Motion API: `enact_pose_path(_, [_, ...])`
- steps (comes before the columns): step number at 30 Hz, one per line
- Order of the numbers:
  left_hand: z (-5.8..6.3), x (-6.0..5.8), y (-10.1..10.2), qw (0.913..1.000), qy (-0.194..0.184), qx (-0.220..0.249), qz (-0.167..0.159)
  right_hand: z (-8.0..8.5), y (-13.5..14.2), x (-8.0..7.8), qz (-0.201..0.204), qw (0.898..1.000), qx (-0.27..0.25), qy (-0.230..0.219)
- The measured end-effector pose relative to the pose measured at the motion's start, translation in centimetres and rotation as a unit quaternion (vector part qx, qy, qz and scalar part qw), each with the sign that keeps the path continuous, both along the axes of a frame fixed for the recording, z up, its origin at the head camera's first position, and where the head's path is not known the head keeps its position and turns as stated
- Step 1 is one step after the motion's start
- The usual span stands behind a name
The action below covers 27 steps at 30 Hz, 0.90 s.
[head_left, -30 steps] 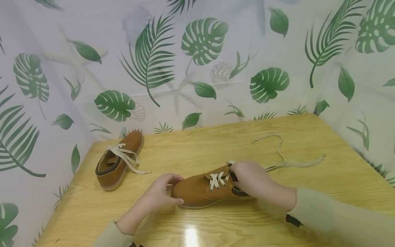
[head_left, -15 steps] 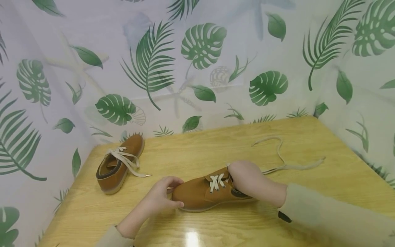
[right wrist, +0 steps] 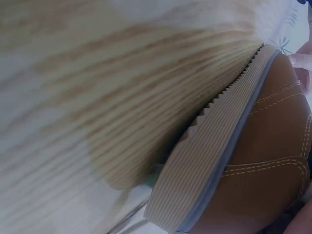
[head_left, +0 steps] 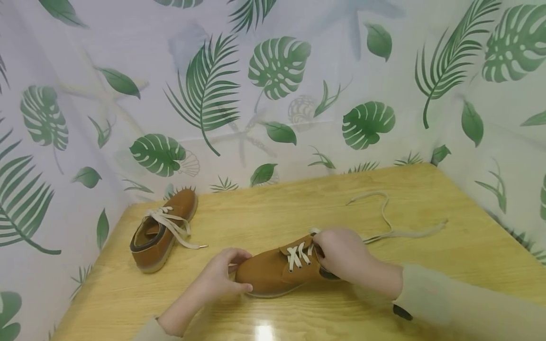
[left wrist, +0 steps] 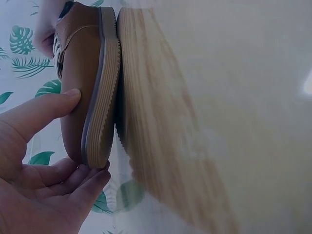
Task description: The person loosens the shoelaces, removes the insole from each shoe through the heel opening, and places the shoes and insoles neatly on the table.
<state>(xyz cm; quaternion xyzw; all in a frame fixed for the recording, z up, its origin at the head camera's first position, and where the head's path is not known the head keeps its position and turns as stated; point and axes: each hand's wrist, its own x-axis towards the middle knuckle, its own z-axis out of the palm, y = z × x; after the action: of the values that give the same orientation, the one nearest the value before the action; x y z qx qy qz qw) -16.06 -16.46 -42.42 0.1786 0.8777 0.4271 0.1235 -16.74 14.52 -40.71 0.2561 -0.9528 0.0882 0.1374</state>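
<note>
A brown leather shoe [head_left: 266, 272] with cream laces lies on the table, toe to the left. My left hand [head_left: 222, 274] grips its toe. In the left wrist view the thumb [left wrist: 73, 95] lies on the upper and the fingers curl at the toe's sole edge. At the shoe's opening, my right hand [head_left: 347, 251] has curled fingers at the tongue, hiding much of the dark collar; the fingertips are hidden. Crossed cream lacing [head_left: 298, 255] shows left of this hand. In the right wrist view the ridged sole [right wrist: 214, 131] runs along the table.
The matching brown shoe [head_left: 155, 248], its laces loose over its side, stands at the table's back left. A long cream lace end [head_left: 420, 234] trails on the wooden table [head_left: 264, 208] behind the right hand. A leaf-patterned cloth [head_left: 281, 132] hangs behind the table.
The head view has tilted slightly, so everything sits a little lower. My right hand covers a bit more of the dark collar; the left hand keeps its grip on the toe.
</note>
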Motion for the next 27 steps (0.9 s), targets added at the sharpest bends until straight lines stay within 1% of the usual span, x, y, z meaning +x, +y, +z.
enact_pose_path(4, [-0.1,0.1,0.1,1.0000,-0.003,0.001,0.004,-0.2,0.0,0.3,0.009,0.999,0.017,0.036])
enact_pose_path(8, [-0.1,0.1,0.1,1.0000,-0.002,0.000,0.007,-0.2,-0.1,0.5,0.024,0.995,0.042,0.088])
enact_pose_path(10, [-0.2,0.1,0.1,1.0000,-0.001,0.000,0.006,-0.1,0.0,0.5,0.032,0.993,0.047,0.104])
enact_pose_path(13, [-0.1,0.0,0.1,1.0000,-0.002,-0.001,0.004,0.0,0.1,0.3,0.046,0.991,0.049,0.113])
enact_pose_path(17, [0.0,0.0,0.0,1.0000,-0.002,0.002,0.002,0.3,0.2,0.0,0.055,0.990,0.062,0.113])
enact_pose_path(21, [0.1,0.1,-0.1,1.0000,-0.005,0.008,0.002,0.6,0.1,-0.1,0.050,0.989,0.089,0.109])
enact_pose_path(27, [-0.2,0.1,0.0,1.0000,-0.002,0.005,0.004,0.9,0.1,-0.3,0.048,0.986,0.114,0.111])
